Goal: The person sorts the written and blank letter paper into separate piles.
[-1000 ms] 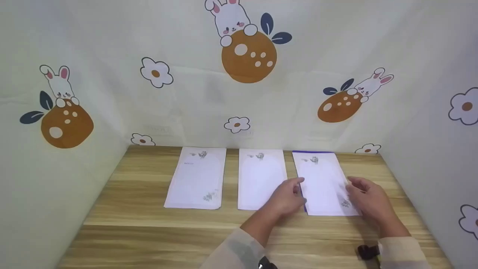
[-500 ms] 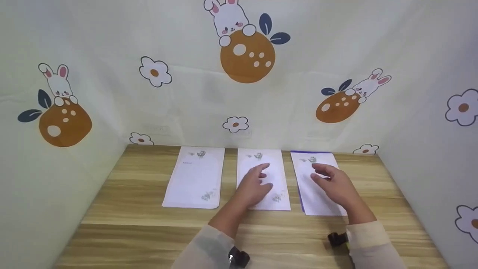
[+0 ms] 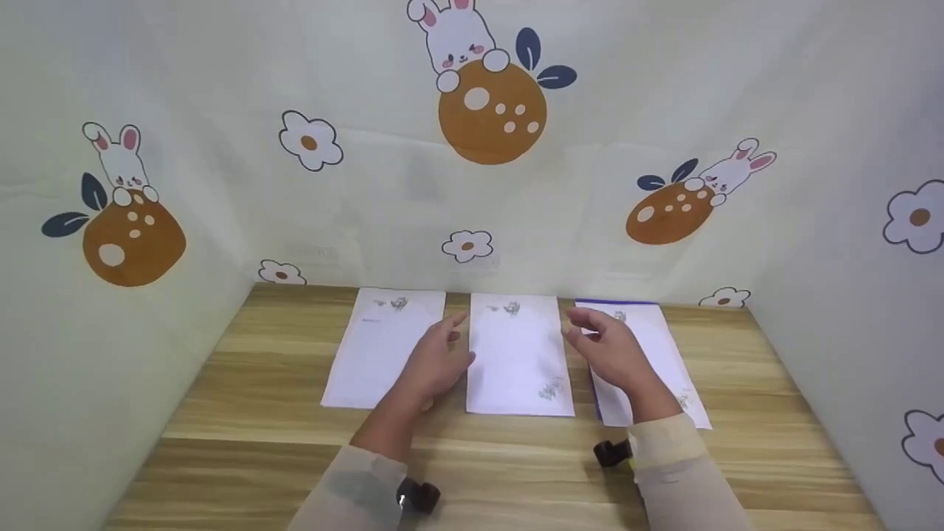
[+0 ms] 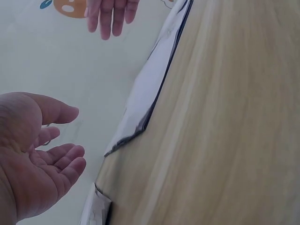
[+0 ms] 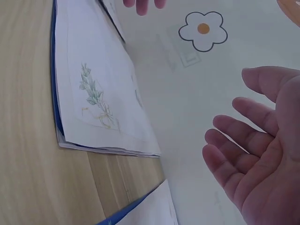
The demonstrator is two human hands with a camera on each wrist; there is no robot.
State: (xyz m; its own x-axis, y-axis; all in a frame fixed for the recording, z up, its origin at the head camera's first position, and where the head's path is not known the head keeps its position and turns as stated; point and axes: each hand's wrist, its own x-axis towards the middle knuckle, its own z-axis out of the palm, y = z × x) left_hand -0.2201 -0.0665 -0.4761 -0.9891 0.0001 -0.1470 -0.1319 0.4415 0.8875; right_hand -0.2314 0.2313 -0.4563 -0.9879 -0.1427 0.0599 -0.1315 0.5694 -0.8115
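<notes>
Three stacks of white paper printed with small green plants lie side by side on a wood-grain table. My left hand (image 3: 436, 359) is over the gap between the left stack (image 3: 376, 346) and the middle stack (image 3: 516, 354), fingers loosely bent and holding nothing. My right hand (image 3: 608, 350) is over the left part of the right stack (image 3: 667, 354), its fingertips by the middle stack's right edge. In the right wrist view the right hand's fingers (image 5: 243, 136) are spread and relaxed. A blue layer shows along the middle stack's (image 5: 98, 93) edge there.
The wood-grain table (image 3: 516, 472) runs up to a pale cloth backdrop (image 3: 383, 199) with rabbit, orange and flower prints, which also hangs at both sides. A black wrist camera (image 3: 419, 495) sits at the left sleeve, another black camera (image 3: 612, 453) at the right sleeve.
Both hands have moved left, from either side of the right stack to either side of the middle stack. The stacks have stayed in place.
</notes>
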